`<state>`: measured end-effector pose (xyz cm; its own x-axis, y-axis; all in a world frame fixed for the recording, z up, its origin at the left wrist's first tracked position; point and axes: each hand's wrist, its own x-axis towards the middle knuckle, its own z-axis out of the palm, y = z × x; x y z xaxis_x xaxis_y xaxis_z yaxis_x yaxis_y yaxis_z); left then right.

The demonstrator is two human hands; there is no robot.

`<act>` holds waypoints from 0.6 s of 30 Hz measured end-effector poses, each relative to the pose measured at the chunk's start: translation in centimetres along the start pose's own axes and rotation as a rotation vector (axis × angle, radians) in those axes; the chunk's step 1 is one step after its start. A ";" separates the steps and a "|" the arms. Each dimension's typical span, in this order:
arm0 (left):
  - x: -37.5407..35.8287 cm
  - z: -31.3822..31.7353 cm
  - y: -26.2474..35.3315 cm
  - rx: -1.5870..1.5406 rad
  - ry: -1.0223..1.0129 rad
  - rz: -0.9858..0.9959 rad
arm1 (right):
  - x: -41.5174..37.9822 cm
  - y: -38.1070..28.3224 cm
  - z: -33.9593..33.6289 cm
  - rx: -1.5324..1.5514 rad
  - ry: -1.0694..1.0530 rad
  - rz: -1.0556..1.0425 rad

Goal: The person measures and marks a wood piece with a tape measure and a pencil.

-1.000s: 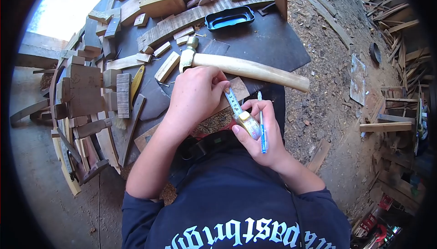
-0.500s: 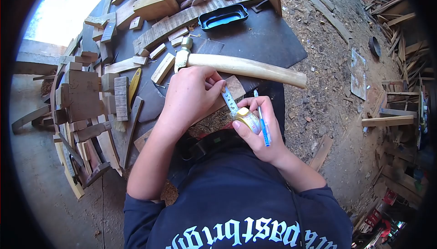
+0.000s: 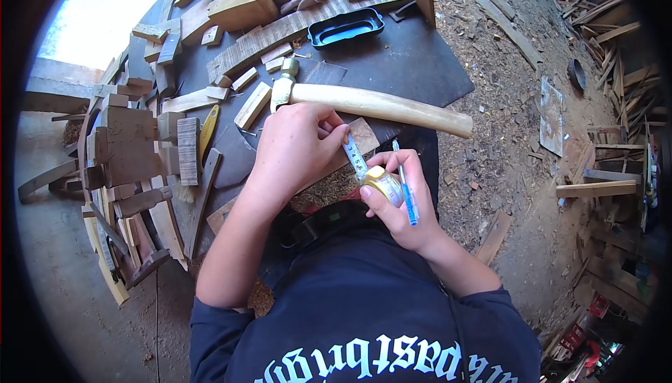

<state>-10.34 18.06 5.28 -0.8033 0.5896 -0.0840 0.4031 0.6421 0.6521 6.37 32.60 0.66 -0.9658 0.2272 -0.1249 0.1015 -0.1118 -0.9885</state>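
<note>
My left hand (image 3: pixel 297 146) is closed in a pinch on the end of the tape blade (image 3: pixel 355 155), over a small wood piece (image 3: pixel 363 135). In my right hand (image 3: pixel 408 211) sits the yellow and clear case of the tape measure (image 3: pixel 383 185), with a short length of blade drawn out. A blue pen (image 3: pixel 408 197) is also tucked between the fingers of that hand, pointing away from me. Just beyond my left hand lies a hammer (image 3: pixel 378 107) with a pale wooden handle. Its metal head rests at the left, partly behind my knuckles.
On the dark tabletop (image 3: pixel 413 54) are a black tray (image 3: pixel 346 28), a long curved wood strip (image 3: pixel 308 27) and several small blocks. A yellow-handled brush (image 3: pixel 208 131) lies at the left near stacked wood (image 3: pixel 126 141). Wood chips (image 3: pixel 483 166) cover the ground at right.
The view has shifted very slightly. Both hands keep the same hold on the tape measure, and the pen stays in the right hand.
</note>
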 end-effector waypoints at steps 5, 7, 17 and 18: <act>0.0 0.0 -0.2 -0.014 -0.006 -0.002 | 0.1 0.0 0.0 -0.051 -0.001 -0.024; 0.0 0.0 -0.2 -0.025 -0.004 0.003 | 0.2 0.1 0.0 -0.056 0.002 -0.041; 0.1 0.0 -0.3 0.003 -0.010 -0.002 | 0.3 -0.1 -0.1 -0.039 -0.005 -0.008; 0.1 0.0 -0.3 0.011 -0.015 -0.005 | 0.3 -0.1 -0.1 -0.037 -0.006 -0.009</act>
<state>-10.51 17.92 5.08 -0.7989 0.5934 -0.0985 0.4038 0.6504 0.6434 6.07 32.75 0.70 -0.9682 0.2222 -0.1153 0.1012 -0.0737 -0.9921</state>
